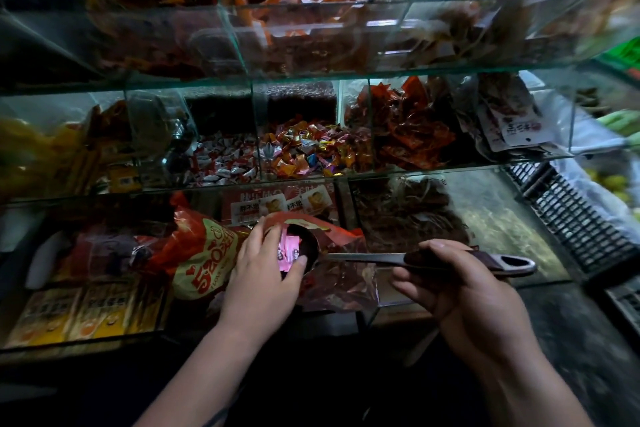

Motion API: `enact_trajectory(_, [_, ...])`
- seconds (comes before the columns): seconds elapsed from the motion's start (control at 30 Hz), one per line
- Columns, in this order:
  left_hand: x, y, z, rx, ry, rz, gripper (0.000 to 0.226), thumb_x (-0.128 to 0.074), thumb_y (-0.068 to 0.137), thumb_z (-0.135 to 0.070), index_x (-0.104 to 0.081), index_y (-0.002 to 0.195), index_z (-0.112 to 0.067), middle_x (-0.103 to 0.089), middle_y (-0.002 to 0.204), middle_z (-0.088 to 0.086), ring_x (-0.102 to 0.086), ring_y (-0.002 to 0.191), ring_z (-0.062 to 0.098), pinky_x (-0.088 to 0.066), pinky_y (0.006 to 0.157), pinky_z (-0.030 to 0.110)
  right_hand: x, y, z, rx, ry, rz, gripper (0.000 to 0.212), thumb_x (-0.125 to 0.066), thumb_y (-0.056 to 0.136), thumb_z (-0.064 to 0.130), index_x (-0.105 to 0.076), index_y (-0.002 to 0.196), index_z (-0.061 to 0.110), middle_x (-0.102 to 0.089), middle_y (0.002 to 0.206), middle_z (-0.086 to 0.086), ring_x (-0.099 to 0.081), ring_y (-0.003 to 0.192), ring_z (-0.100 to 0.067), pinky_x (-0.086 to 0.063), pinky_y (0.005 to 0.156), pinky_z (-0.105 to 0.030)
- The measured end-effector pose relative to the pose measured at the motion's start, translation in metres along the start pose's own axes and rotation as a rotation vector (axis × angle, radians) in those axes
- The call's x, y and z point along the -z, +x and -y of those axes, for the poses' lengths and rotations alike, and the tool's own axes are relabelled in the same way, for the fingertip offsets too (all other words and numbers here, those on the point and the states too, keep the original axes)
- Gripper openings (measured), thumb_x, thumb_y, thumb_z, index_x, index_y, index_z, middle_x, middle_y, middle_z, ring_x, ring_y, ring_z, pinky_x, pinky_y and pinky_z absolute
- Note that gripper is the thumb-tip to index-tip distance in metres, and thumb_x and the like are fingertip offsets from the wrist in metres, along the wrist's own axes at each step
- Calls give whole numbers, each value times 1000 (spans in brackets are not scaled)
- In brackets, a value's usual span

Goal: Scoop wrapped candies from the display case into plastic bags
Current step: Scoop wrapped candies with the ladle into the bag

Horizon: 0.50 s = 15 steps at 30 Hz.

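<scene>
- Scoop work sat low in the centre of the frame: a metal scoop (pixel 363 257) lay level over the bottom tier of a glass display case (pixel 242 83), bowl to the left, handle running right.
- Pink wrapped candies (pixel 286 250) filled the scoop's bowl.
- The left hand (pixel 263 274) was cupped over that bowl, fingers bent across its far rim and thumb against the near rim, so it gripped the bowl with the candies beneath it.
- The right hand (pixel 464 288), at lower right, held the handle; its fingers were curled under the handle and the thumb lay along the top, with the slotted handle end jutting out past the hand.
- A red and yellow bag (pixel 204 263) printed "520" lay just left of the left hand, touching it, its open mouth around the bowl.
- On the middle tier, a compartment of mixed coloured wrapped candies (pixel 311 149) stood beside one of red-and-white wrapped candies (pixel 225 163).
- Orange packets (pixel 69 315) lay in the bottom tier at lower left.
- A black slatted crate (pixel 571 218) stood at the right edge.
</scene>
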<state>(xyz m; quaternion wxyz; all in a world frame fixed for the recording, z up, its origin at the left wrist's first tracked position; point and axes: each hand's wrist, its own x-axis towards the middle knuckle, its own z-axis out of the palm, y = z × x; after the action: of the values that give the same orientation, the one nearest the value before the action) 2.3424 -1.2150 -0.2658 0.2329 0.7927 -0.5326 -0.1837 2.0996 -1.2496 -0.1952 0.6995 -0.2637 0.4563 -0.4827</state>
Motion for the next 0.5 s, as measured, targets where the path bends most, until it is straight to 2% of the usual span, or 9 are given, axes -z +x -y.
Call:
enact_trajectory(0.17, [3,5,-9,-65,22,-59,69,-38,100,-59,-19,160,-30,1,167,-15,5,153,8,-14,122,45,-1,-17,20,30,-11,-9,14,-53,96,5,-64,87,5,-68,69,-15,-73,61,-31,-63,56,-35])
enact_trajectory(0.27, [9,9,-17,-149,-36,-103,65,-40,100,-58,-24,158,-33,-2,166,-20,5,151,4,-12,121,42,-2,-23,27,63,-7,-3,5,-64,83,6,-66,87,6,-70,70,-13,-74,61,-30,-62,54,-33])
enact_trajectory(0.37, [19,19,-23,-216,-71,-150,66,-40,100,-61,-30,157,-30,-9,166,-15,-2,152,7,-13,119,41,-8,-25,32,87,18,8,20,-69,67,11,-67,86,8,-72,70,-13,-75,62,-30,-62,55,-31])
enact_trajectory(0.43, [26,26,-26,-228,-133,-169,71,-36,99,-66,-25,159,-30,-11,166,-15,-4,152,7,-12,120,39,-15,-22,33,104,51,1,16,-68,70,8,-66,86,8,-72,68,-13,-75,62,-29,-62,55,-31])
enact_trajectory(0.5, [31,33,-30,-231,-188,-200,75,-31,97,-69,-16,160,-32,-11,167,-16,-3,152,4,-8,121,35,-23,-14,32,108,88,-33,7,-63,84,1,-64,86,8,-71,66,-12,-75,62,-28,-64,58,-33])
